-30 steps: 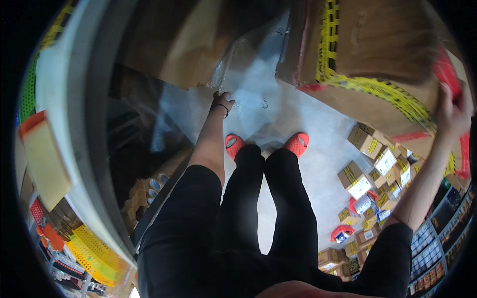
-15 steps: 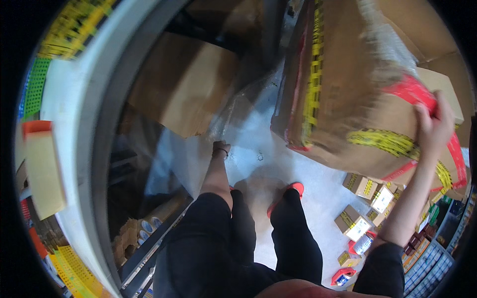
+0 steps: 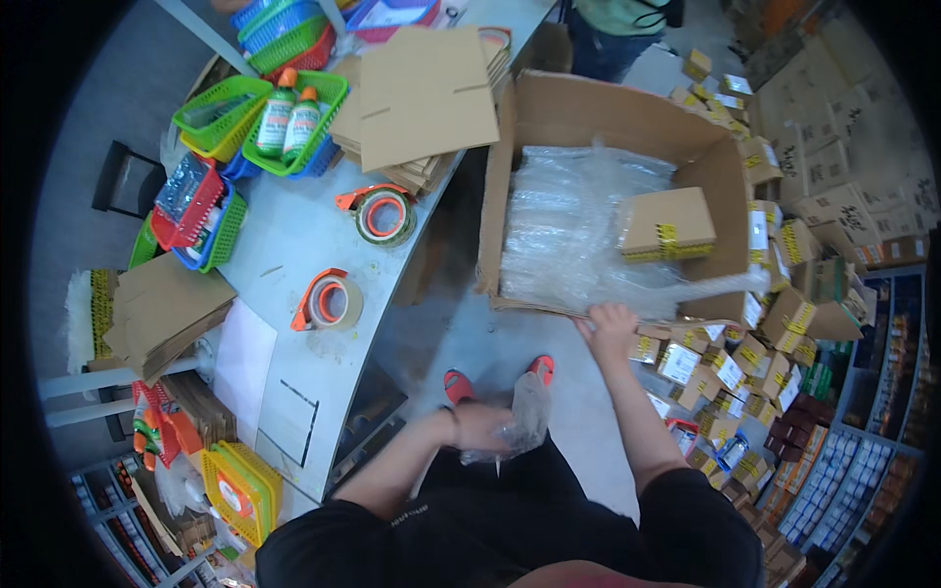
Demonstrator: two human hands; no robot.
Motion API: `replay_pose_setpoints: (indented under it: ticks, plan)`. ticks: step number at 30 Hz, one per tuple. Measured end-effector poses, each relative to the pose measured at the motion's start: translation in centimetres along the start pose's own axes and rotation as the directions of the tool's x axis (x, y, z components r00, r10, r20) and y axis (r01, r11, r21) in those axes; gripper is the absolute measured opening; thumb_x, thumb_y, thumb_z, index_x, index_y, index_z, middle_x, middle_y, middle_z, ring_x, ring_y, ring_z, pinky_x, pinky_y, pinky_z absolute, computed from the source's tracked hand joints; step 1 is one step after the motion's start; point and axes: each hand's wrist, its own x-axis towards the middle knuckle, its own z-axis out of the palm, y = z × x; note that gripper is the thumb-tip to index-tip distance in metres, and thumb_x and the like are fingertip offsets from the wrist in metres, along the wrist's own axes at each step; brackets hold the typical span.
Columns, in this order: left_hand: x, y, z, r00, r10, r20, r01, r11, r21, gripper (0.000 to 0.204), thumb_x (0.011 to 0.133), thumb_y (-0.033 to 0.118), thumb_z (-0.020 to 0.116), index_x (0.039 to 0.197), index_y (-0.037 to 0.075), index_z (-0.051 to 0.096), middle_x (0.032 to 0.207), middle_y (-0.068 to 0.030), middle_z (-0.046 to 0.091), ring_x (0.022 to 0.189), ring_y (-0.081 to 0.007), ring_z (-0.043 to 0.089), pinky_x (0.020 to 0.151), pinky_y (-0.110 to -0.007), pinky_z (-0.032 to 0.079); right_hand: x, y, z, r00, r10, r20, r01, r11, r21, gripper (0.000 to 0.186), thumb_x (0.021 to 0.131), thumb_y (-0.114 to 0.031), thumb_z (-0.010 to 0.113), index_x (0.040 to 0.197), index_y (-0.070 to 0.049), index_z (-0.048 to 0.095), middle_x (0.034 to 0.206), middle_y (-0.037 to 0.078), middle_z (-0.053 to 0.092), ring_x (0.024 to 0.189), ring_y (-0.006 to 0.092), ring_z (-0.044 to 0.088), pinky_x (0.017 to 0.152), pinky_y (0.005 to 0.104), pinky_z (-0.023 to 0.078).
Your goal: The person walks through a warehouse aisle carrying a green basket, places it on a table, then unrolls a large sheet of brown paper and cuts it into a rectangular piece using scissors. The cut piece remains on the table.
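My left hand (image 3: 485, 426), below the centre, is closed on a crumpled clear plastic wrap (image 3: 527, 416) over my legs, its fingers partly hidden by the plastic. My right hand (image 3: 610, 328) grips the near edge of a large open cardboard box (image 3: 613, 106). Inside the box lie layered clear plastic packing sheets (image 3: 559, 225), with a strip draped toward the right rim. A small carton (image 3: 667, 220) with yellow printed tape sits on them.
A white worktable (image 3: 294, 382) on the left holds tape dispensers (image 3: 382, 214), flattened cardboard (image 3: 421, 93) and coloured baskets (image 3: 201, 191). Small parcels (image 3: 779, 377) cover the floor at right beside shelving (image 3: 872, 412). Another person (image 3: 613, 29) stands beyond the box.
The big box has swung lower and upright, showing its interior. My right hand has moved inward to its near edge. My left hand has come down toward my legs with plastic in it.
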Motion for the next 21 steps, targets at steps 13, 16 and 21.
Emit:
replay_pose_setpoints:
  ticks: [13,16,21]
  plan:
    - [4.0,12.6,-17.5,0.549,-0.056,-0.834,-0.372,0.877,-0.303,0.066,0.087,0.033,0.07,0.138,0.0,0.043,0.102,-0.0099,0.063,0.085,-0.0166,0.06,0.065,-0.032,0.052,1.8,0.1,-3.8,0.813,0.115,0.571,-0.118,0.993,-0.031,0.051,0.081,-0.025,0.068,0.128,-0.012,0.055,0.12,0.012,0.062,0.117,0.0329,0.054,0.099,0.0506,0.04]
    - [9.9,7.5,-16.9,0.416,-0.383,-0.825,-0.225,0.836,-0.501,0.082,0.08,0.051,0.073,0.129,-0.01,0.047,0.095,-0.0187,0.067,0.079,-0.0198,0.066,0.061,-0.034,0.053,2.8,0.3,-4.2,0.784,0.091,0.614,-0.073,0.996,-0.053,0.05,0.081,-0.025,0.068,0.127,-0.012,0.055,0.121,0.015,0.062,0.116,0.0341,0.056,0.099,0.0499,0.042]
    - [9.4,4.7,-15.2,0.382,-0.372,-0.846,0.007,0.917,-0.399,0.101,0.08,0.055,0.071,0.141,-0.012,0.027,0.114,-0.0243,0.06,0.089,-0.0225,0.064,0.085,-0.035,0.051,3.7,-0.3,-4.8,0.763,0.027,0.646,-0.001,0.999,-0.041,0.056,0.076,-0.024,0.072,0.127,-0.009,0.054,0.12,0.018,0.062,0.112,0.0351,0.059,0.095,0.0481,0.046]
